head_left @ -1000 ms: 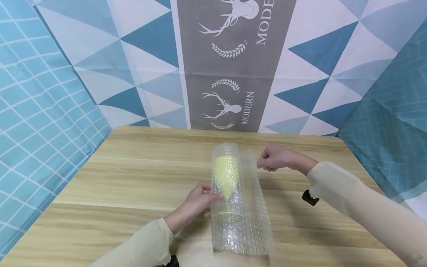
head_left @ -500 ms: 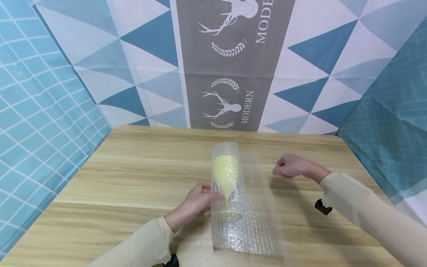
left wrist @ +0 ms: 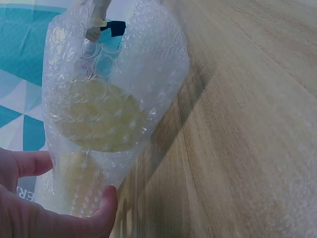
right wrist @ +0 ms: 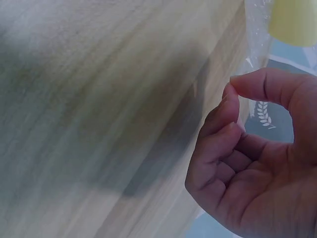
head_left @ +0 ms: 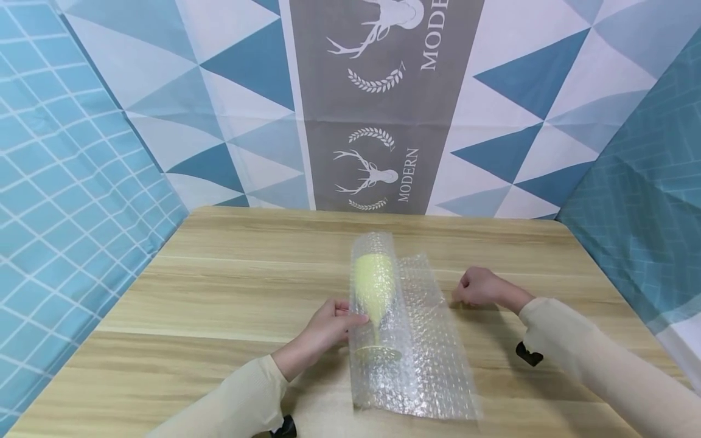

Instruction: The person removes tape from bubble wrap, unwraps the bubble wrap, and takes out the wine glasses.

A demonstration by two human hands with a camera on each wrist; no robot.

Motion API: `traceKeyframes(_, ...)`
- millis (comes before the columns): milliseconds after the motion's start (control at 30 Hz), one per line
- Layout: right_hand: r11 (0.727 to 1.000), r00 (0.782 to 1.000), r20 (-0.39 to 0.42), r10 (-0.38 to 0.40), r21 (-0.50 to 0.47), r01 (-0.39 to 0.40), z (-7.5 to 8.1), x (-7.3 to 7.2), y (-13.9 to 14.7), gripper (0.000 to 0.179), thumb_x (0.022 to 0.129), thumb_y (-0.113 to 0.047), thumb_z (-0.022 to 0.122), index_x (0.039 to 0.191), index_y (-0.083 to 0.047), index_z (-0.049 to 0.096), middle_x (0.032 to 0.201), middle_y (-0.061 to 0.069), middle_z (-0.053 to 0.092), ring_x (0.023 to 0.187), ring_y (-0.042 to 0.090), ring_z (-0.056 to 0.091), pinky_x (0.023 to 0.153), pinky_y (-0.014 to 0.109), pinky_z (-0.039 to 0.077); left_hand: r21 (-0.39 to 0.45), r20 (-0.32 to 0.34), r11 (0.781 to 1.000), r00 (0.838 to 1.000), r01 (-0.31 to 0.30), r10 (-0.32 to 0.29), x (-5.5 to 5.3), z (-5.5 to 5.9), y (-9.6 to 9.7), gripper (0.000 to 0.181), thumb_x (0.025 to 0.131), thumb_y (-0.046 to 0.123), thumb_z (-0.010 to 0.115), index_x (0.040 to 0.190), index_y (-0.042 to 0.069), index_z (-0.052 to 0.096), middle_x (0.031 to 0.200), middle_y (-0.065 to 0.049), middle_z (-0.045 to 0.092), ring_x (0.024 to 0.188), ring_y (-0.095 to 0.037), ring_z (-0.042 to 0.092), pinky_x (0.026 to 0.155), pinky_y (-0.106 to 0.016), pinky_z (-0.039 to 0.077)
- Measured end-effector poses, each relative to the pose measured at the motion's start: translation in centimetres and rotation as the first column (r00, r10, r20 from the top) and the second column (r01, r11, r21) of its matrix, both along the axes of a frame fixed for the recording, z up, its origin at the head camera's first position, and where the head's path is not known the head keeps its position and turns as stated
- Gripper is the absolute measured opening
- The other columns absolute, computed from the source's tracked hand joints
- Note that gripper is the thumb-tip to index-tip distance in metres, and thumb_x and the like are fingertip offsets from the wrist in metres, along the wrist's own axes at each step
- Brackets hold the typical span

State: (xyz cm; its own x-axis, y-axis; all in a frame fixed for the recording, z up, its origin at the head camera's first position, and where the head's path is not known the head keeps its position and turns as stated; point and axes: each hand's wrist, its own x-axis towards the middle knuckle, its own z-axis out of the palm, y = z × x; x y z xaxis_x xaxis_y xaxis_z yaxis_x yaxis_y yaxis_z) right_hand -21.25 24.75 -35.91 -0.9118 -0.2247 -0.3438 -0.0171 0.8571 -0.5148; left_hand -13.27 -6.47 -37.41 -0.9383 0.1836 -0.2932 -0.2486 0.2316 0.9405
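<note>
A yellow wine glass point(head_left: 375, 280) lies lengthwise near the middle of the table, its bowl toward the back wall and its round foot toward me. Clear bubble wrap point(head_left: 440, 353) covers it, with a loose sheet spreading out to the right. My left hand point(head_left: 325, 325) grips the wrapped glass by the stem, thumb on top; in the left wrist view thumb and finger stand on either side of the wrap point(left wrist: 153, 54). My right hand point(head_left: 479, 287) is at the wrap's right edge; in the right wrist view its thumb and fingertip pinch together there. What they pinch is barely visible.
The wooden table point(head_left: 246, 286) reaches back to a patterned cloth wall point(head_left: 372, 109). A blue checked cloth point(head_left: 71, 182) hangs at the left, a teal one point(head_left: 646, 176) at the right. Black devices point(head_left: 528, 353) sit at the wrists.
My right hand has moved right and toward me, lower over the table. The loose bubble wrap has followed it, unfolding rightward and flattening. My left hand and the wine glass stay in place.
</note>
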Motion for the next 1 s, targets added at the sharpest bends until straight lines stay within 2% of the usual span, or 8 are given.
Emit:
traceKeyframes(200, 0.998, 0.999, 0.041, 0.000, -0.058, 0.003, 0.0, -0.4, 0.6, 0.026, 0.084, -0.017, 0.061, 0.060, -0.008, 0.058, 0.052, -0.005, 0.050, 0.050, 0.007, 0.041, 0.050, 0.020, 0.037, -0.006, -0.003, 1.000, 1.000, 0.000, 0.000, 0.1, -0.1, 0.0, 0.052, 0.084, 0.020, 0.069, 0.121, -0.007, 0.045, 0.106, -0.016, 0.056, 0.089, -0.021, 0.061, 0.082, -0.034, 0.058)
traceKeyframes(433, 0.987, 0.986, 0.167, 0.022, -0.160, 0.005, 1.1, -0.9, 1.8, 0.029, 0.089, -0.024, 0.063, 0.066, -0.007, 0.057, 0.055, -0.006, 0.044, 0.049, 0.008, 0.035, 0.047, 0.019, 0.032, -0.006, -0.007, 1.000, 1.000, -0.002, 0.002, 0.2, 0.0, 0.0, 0.052, 0.083, 0.020, 0.070, 0.120, -0.007, 0.045, 0.105, -0.016, 0.056, 0.088, -0.021, 0.062, 0.081, -0.034, 0.058)
traceKeyframes(567, 0.974, 0.973, 0.228, 0.027, -0.227, 0.026, 1.5, -0.9, 2.4, 0.026, 0.091, -0.024, 0.063, 0.076, -0.002, 0.062, 0.058, -0.005, 0.045, 0.053, 0.008, 0.038, 0.049, 0.019, 0.032, -0.006, -0.011, 1.000, 1.000, -0.002, 0.002, 0.2, 0.0, 0.0, 0.051, 0.084, 0.020, 0.069, 0.119, -0.007, 0.045, 0.105, -0.016, 0.056, 0.088, -0.020, 0.062, 0.081, -0.033, 0.058)
traceKeyframes(800, 0.950, 0.961, 0.272, 0.042, -0.308, 0.046, 2.2, -0.7, 2.8, 0.027, 0.091, -0.020, 0.062, 0.100, 0.005, 0.064, 0.064, -0.005, 0.050, 0.059, 0.009, 0.044, 0.053, 0.021, 0.038, 0.002, -0.016, 1.000, 1.000, 0.004, -0.004, 0.2, 0.0, 0.0, 0.051, 0.084, 0.020, 0.069, 0.120, -0.007, 0.045, 0.106, -0.016, 0.057, 0.089, -0.020, 0.062, 0.081, -0.034, 0.059)
traceKeyframes(900, 0.956, 0.975, 0.218, 0.038, -0.292, 0.028, 2.4, -0.5, 2.5, 0.028, 0.090, -0.019, 0.063, 0.102, 0.006, 0.063, 0.066, -0.004, 0.051, 0.060, 0.009, 0.046, 0.055, 0.021, 0.041, 0.005, -0.020, 1.000, 1.000, 0.004, -0.004, 0.2, 0.0, 0.0, 0.050, 0.084, 0.020, 0.069, 0.119, -0.007, 0.045, 0.105, -0.015, 0.057, 0.088, -0.020, 0.061, 0.081, -0.034, 0.059)
traceKeyframes(933, 0.962, 0.984, 0.171, 0.042, -0.274, 0.006, 2.5, -0.3, 2.1, 0.026, 0.090, -0.018, 0.064, 0.102, 0.005, 0.063, 0.068, -0.004, 0.052, 0.062, 0.009, 0.046, 0.056, 0.021, 0.042, 0.006, -0.020, 1.000, 1.000, 0.004, -0.004, 0.2, 0.0, 0.0, 0.050, 0.084, 0.020, 0.069, 0.119, -0.007, 0.045, 0.105, -0.015, 0.056, 0.088, -0.020, 0.061, 0.081, -0.034, 0.059)
traceKeyframes(1000, 0.972, 0.996, 0.028, 0.082, -0.223, -0.074, 2.6, 0.2, 1.2, 0.020, 0.087, -0.014, 0.066, 0.097, 0.003, 0.065, 0.070, -0.003, 0.055, 0.064, 0.009, 0.048, 0.058, 0.021, 0.044, 0.006, -0.026, 1.000, 1.000, 0.007, -0.007, 0.2, -0.1, -0.1, 0.050, 0.084, 0.020, 0.069, 0.119, -0.007, 0.045, 0.104, -0.015, 0.056, 0.088, -0.020, 0.061, 0.080, -0.033, 0.059)
